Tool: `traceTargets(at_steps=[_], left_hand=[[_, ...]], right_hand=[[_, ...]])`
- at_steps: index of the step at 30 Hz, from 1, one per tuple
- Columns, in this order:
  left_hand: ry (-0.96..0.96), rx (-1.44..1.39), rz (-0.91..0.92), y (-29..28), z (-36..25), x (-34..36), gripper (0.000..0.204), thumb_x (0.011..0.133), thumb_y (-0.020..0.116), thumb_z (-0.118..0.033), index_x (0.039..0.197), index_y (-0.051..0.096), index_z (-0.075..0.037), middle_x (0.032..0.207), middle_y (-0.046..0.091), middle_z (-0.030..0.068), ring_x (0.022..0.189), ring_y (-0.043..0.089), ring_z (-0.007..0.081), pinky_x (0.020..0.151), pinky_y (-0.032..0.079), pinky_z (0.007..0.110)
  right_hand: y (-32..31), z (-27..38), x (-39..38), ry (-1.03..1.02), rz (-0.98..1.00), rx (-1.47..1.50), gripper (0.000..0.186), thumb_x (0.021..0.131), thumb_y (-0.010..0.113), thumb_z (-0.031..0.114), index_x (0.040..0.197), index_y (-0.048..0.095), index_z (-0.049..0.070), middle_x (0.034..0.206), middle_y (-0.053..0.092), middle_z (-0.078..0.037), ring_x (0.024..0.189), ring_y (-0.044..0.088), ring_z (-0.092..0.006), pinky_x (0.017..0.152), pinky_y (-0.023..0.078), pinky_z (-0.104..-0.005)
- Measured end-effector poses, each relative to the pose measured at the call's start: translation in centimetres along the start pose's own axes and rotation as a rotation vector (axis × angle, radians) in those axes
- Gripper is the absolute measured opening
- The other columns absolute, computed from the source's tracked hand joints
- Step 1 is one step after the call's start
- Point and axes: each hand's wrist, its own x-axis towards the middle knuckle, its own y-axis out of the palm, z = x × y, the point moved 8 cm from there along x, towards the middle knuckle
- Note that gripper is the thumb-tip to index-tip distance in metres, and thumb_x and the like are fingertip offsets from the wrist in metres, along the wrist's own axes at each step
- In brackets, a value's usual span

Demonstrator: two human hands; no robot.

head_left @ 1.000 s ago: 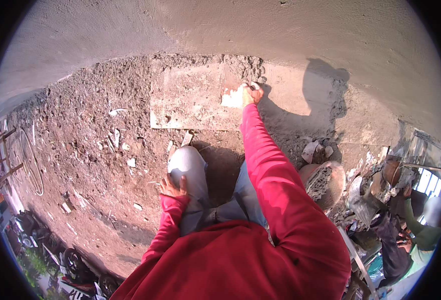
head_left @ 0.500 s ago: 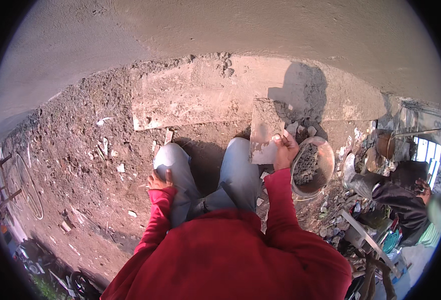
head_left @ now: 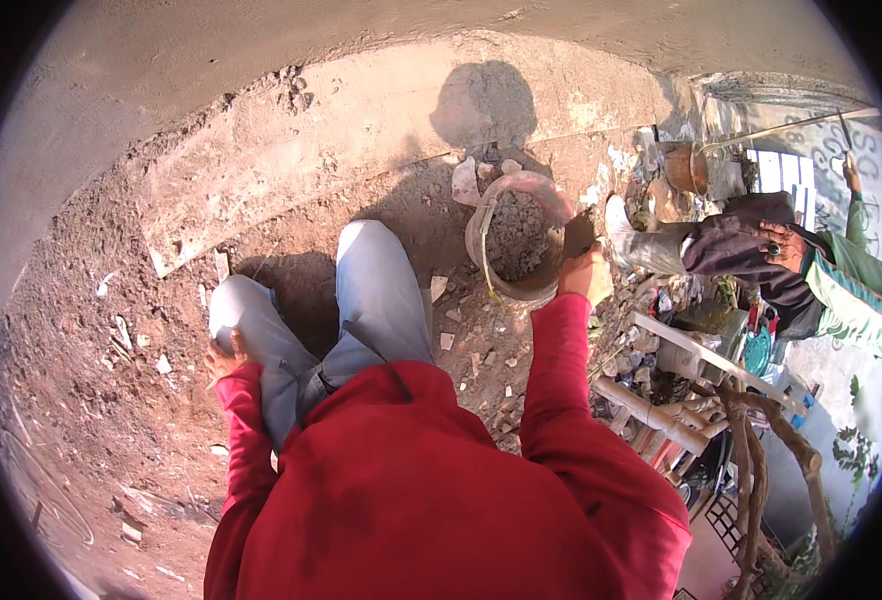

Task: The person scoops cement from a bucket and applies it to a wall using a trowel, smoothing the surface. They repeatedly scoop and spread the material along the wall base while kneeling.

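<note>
My left hand [head_left: 226,358] rests on my left knee, fingers spread and nothing in them. At the right side of a round bucket [head_left: 553,197], my right hand [head_left: 586,273] is closed on a flat rectangular plate [head_left: 579,234], now dark in shadow and partly hidden by the fingers. The plate is at the bucket's rim; whether it touches the rim I cannot tell. Grey, lumpy mortar [head_left: 517,236] lies inside the bucket.
A long pale board [head_left: 291,175] lies along the foot of the plastered wall [head_left: 211,50]. Broken stones [head_left: 466,181] sit behind the bucket. To the right are a co-worker's leg [head_left: 651,250], a long-handled tool [head_left: 791,128], wood poles [head_left: 651,412] and branches [head_left: 801,450].
My view has turned right, so the scene sits further left. My right hand has carried the plate from left of the bucket to its right side. My left hand stays on the knee.
</note>
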Motion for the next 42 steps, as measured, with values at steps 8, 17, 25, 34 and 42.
traceTargets(at_steps=[8,17,25,34,42], left_hand=[[-0.014,-0.038,-0.028,-2.0,-0.9,-1.6,0.083,0.08,0.048,-0.07,0.136,0.044,-0.009,0.133,0.044,0.0253,0.125,0.04,0.0425,0.103,0.033,0.051],[-0.035,-0.078,0.09,-4.1,-3.7,-1.8,0.08,0.084,0.048,-0.064,0.136,0.041,-0.004,0.134,0.043,0.0268,0.126,0.037,0.0436,0.106,0.03,0.05],[-0.015,-0.105,0.146,-4.8,-4.7,-1.0,0.073,0.085,0.051,-0.056,0.133,0.043,-0.002,0.128,0.047,0.0269,0.12,0.041,0.0439,0.103,0.033,0.05],[-0.034,-0.069,0.104,-4.6,-3.0,-1.1,0.073,0.085,0.05,-0.057,0.133,0.043,-0.001,0.127,0.048,0.0261,0.119,0.042,0.0445,0.102,0.033,0.051],[-0.037,-0.093,0.138,-5.0,-3.8,-1.3,0.074,0.085,0.05,-0.057,0.134,0.043,-0.002,0.13,0.045,0.0282,0.123,0.04,0.0446,0.105,0.032,0.05]], right_hand=[[2.3,19.7,-3.6,-0.297,0.277,1.29,0.034,0.079,0.059,0.002,0.111,0.061,-0.01,0.079,0.068,-0.019,0.068,0.067,-0.0228,0.063,0.051,-0.0333],[22.6,45.5,-12.8,-0.136,0.775,1.304,0.038,0.071,0.067,0.021,0.1,0.066,-0.003,0.088,0.067,-0.019,0.085,0.065,-0.0271,0.079,0.051,-0.035],[19.7,54.4,-6.8,-0.189,0.574,1.101,0.041,0.067,0.071,0.029,0.1,0.069,0.005,0.101,0.067,-0.018,0.095,0.064,-0.0299,0.086,0.049,-0.0349],[15.3,58.7,-6.9,-0.05,0.565,1.155,0.033,0.067,0.07,0.024,0.093,0.07,0.005,0.086,0.069,-0.016,0.08,0.068,-0.0308,0.074,0.052,-0.0368],[18.4,58.7,-6.8,-0.056,0.592,1.513,0.033,0.07,0.076,0.022,0.095,0.068,0.002,0.093,0.064,-0.014,0.078,0.065,-0.0233,0.074,0.052,-0.0339]])
